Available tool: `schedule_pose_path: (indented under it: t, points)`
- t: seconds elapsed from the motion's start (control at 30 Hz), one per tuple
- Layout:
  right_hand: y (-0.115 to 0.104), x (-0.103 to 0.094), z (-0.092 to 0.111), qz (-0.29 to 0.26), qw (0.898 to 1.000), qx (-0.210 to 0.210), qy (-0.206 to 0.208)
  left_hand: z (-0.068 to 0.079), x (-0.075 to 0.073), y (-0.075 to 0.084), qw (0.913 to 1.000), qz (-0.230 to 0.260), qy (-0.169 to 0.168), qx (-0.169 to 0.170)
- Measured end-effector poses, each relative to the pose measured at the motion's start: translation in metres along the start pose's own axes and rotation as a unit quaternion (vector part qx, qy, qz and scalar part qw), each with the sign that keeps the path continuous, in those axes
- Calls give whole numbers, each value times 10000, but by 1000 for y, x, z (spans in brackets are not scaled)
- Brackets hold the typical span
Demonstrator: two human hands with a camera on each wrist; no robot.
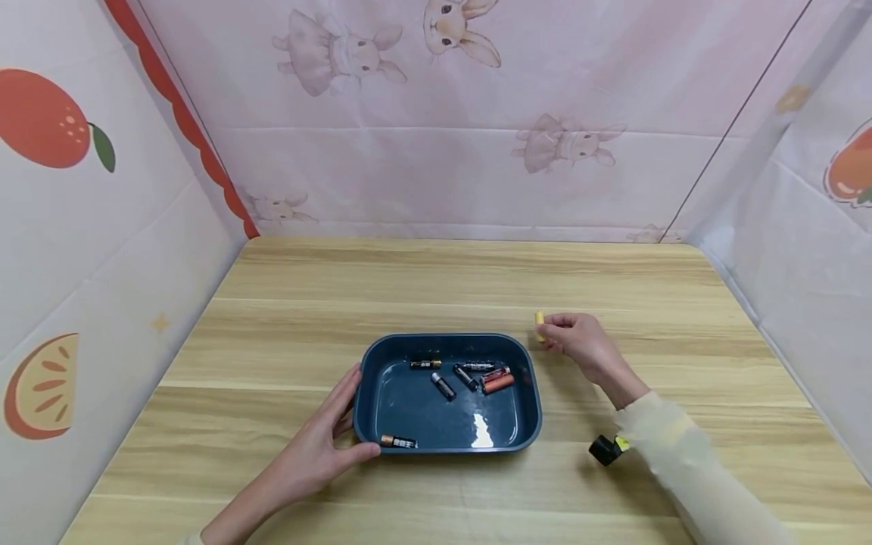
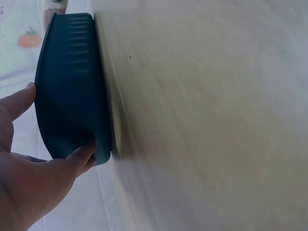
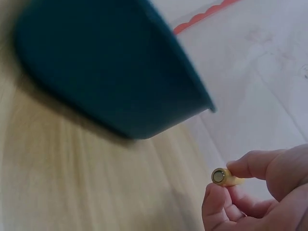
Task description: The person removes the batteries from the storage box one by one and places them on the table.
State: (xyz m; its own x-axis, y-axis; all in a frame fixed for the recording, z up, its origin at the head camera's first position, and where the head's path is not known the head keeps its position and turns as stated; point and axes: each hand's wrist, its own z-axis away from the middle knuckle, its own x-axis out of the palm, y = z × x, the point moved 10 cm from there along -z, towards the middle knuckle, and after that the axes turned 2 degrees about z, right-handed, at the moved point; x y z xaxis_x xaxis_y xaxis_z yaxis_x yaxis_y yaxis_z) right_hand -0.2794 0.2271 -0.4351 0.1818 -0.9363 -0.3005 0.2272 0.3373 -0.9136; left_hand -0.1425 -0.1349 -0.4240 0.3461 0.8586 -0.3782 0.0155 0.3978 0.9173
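Note:
A dark blue rectangular plastic tub (image 1: 450, 450) sits on the wooden table. My left hand (image 1: 323, 443) holds its near left corner, thumb at the front wall and fingers along the left side. In the left wrist view the tub's outer wall (image 2: 72, 86) shows between thumb and fingers. Beyond the tub's right side, my right hand (image 1: 579, 341) pinches a yellow battery (image 1: 540, 325) between thumb and fingertips. One flat metal end of that battery (image 3: 219, 176) faces the right wrist camera. Several batteries lie loose in the tub, among them an orange one (image 1: 498, 384) and a black one with a copper end (image 1: 402, 441).
A small black object (image 1: 603, 451) with a yellow-green part lies on the table (image 1: 272, 341) beside the right sleeve. Printed cloth walls with rabbits and fruit stand behind the table and at both sides.

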Motion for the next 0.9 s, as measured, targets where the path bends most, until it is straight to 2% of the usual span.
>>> schedule_pose_path:
  t: [0.27,0.37,0.6,0.9]
  points:
    - [13,2,-6,571,9977,91,343,0,0,0,9999,-114,-1,-59]
    - [12,3,-7,718,9964,-4,458,0,0,0,9999,-123,-2,-75]
    - [10,6,-10,1445,9864,-145,765,1,-1,-1,10000,-78,-2,-57]
    - [11,7,-12,1700,9815,-36,878,0,-1,-1,10000,-37,-20,-55]
